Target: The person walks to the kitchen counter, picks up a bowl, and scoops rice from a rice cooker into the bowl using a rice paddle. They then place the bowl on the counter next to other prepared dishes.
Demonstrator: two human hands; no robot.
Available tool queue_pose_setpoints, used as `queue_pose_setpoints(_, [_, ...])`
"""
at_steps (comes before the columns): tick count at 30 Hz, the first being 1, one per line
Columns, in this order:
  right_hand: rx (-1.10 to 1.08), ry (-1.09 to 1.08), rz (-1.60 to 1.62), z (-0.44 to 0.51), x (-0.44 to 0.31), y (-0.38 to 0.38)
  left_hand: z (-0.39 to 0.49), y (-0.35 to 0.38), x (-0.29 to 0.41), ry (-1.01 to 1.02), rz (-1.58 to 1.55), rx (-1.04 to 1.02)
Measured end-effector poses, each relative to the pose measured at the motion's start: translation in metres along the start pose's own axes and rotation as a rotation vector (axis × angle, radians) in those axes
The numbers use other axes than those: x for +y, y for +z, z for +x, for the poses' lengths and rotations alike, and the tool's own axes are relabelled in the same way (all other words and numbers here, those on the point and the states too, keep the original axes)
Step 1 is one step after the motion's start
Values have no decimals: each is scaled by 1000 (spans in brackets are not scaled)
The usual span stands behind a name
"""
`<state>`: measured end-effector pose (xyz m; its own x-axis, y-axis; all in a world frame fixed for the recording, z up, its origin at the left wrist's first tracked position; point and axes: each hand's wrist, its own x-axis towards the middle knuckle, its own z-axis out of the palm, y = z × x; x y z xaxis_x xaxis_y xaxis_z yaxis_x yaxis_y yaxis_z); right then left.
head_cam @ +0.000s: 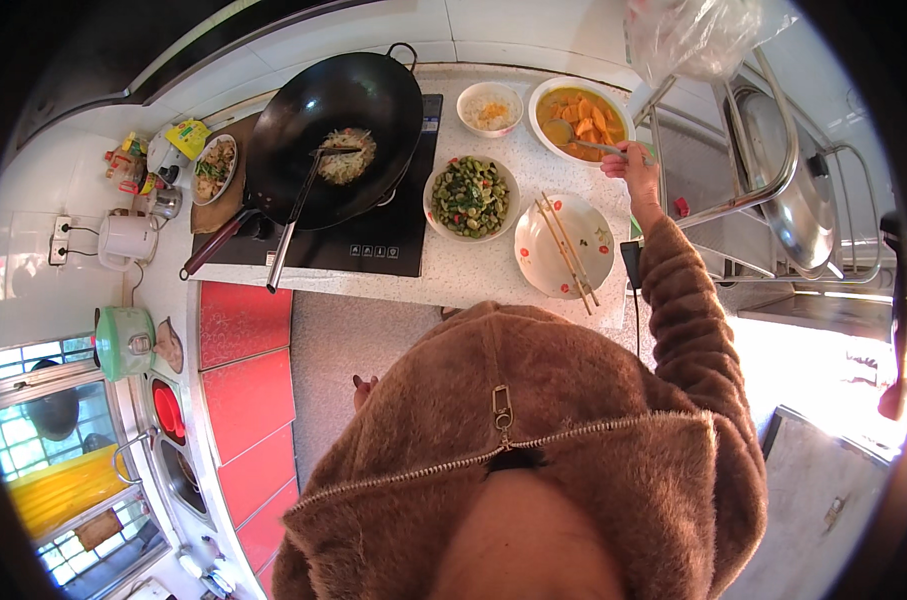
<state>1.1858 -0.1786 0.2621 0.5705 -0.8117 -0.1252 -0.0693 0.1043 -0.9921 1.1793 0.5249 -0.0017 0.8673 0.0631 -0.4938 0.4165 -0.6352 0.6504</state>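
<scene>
My right hand [638, 171] grips the handle of a metal spoon [557, 132], whose bowl rests in a white bowl of orange chunks in yellowish broth [602, 120]. Beside it stands a small bowl of rice [489, 109] with orange bits on top. Nearer to me are a bowl of chopped green vegetables [470, 199] and a floral bowl [536, 259] with wooden chopsticks [566, 251] lying across it. My left hand [363, 390] hangs low beside my body, only its fingers showing; whether it holds anything cannot be told.
A black wok [288, 142] with shredded food and a long-handled spatula [292, 232] stands on the black cooktop [333, 255]. Left of it is a plate of food [215, 169]. A metal rack [768, 191] holding a lid is at the right; a sink [179, 476] lies lower left.
</scene>
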Motion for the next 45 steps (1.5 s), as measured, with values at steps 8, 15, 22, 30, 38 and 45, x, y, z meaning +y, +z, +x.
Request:
queue_pose_setpoints(8, [6, 24, 62, -5, -10, -7, 5, -4, -7, 38, 146, -27])
queue_pose_setpoints(15, [-65, -18, 64, 2, -32, 7, -6, -3, 4, 13, 176, -33])
queue_pose_setpoints(22, [-145, -77, 69, 29, -31, 68, -21, -7, -15, -54, 170, -41])
queue_pose_setpoints(30, [-426, -609, -638, 16, -25, 113, -38, -9, -64, -168, -72, -11])
queue_pose_setpoints(38, [-180, -473, -462, -17, -26, 88, 4, -25, -71, -161, -40, -73])
queue_pose_setpoints(45, [-19, -356, -467, -45, -11, 58, 68, -48, -69, -116, 7, -138])
